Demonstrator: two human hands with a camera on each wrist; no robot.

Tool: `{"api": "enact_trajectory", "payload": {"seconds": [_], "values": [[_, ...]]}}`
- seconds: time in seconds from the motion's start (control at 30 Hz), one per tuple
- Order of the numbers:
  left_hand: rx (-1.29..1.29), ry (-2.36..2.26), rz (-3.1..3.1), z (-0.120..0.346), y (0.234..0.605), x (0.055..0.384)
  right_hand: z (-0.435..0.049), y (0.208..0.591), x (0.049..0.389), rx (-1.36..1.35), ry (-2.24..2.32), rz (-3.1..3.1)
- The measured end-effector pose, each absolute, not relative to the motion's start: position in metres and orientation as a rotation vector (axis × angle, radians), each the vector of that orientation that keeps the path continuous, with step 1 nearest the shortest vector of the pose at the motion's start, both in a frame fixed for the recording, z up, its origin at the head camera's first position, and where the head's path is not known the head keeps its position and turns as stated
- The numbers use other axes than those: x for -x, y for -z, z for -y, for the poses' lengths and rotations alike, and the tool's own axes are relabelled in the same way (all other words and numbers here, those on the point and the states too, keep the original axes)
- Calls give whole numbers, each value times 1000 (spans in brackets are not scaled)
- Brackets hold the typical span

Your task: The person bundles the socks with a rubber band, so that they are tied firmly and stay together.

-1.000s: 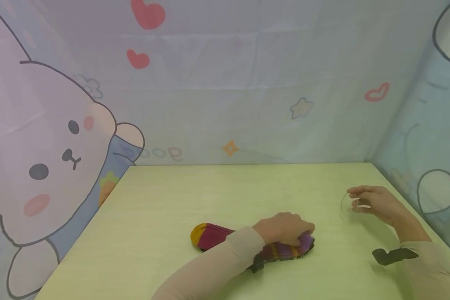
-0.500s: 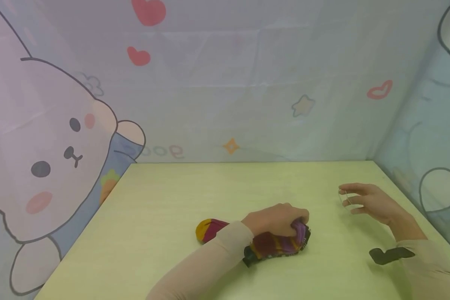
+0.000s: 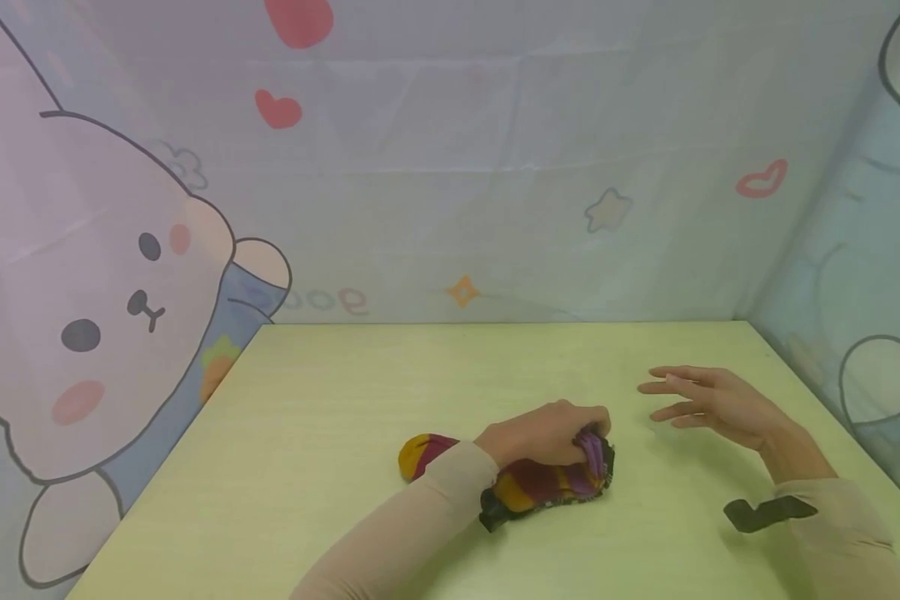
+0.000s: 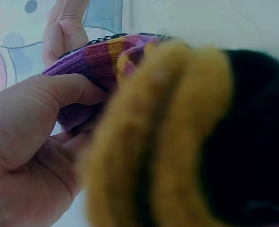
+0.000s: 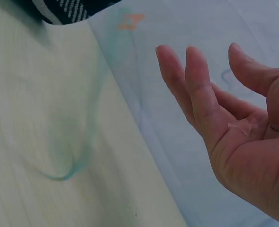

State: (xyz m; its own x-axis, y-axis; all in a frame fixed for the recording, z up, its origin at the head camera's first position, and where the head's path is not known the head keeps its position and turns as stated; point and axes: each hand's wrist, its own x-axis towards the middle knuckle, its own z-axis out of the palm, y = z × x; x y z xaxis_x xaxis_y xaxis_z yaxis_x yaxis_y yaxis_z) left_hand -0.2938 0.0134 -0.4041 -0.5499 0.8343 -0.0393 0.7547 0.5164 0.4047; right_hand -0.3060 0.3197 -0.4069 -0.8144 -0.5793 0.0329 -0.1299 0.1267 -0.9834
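Note:
Striped socks (image 3: 540,487) in purple, maroon and mustard, with dark parts, lie folded lengthwise near the table's middle. My left hand (image 3: 536,433) grips them near the purple cuff end. The left wrist view shows the thumb (image 4: 75,87) bent over the purple ribbed knit (image 4: 77,68), with blurred yellow and black fabric close to the camera. To the right of the cuff, my right hand (image 3: 720,404) hovers with its fingers spread and nothing between them. A blurred translucent teal loop (image 5: 61,178) crosses the right wrist view; where it hangs cannot be told.
The pale yellow-green table (image 3: 330,392) extends around the socks. Behind it hangs a printed cloth backdrop (image 3: 420,208), which continues along the right side. A dark strap piece (image 3: 768,512) sticks out from the right sleeve.
My left hand has shifted slightly left and lifted the cuff end a little. The right hand has moved left toward the socks; the thin ring around its fingers no longer shows in the head view.

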Motion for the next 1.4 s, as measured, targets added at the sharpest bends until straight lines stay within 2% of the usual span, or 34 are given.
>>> {"api": "enact_trajectory", "payload": {"seconds": [0.17,0.3,0.47,0.67,0.83,1.1,1.4], "values": [[-1340,-515,-2538,-13,405,294,-310,408,306,636,1666,-2108],[-1336,-523,-2538,-12,406,293,-305,406,300,598,1335,-2350],[-1340,-522,-2547,-11,407,294,-296,408,291,718,883,-2432],[-1345,-535,-2552,-10,410,294,-290,412,288,841,773,-2430],[-1355,-544,-2543,-9,411,293,-301,410,291,872,870,-2360],[-1373,-543,-2538,-8,411,292,-326,415,304,574,1314,-2186],[-1369,-539,-2544,-8,411,292,-332,417,311,537,1651,-1868]]}}
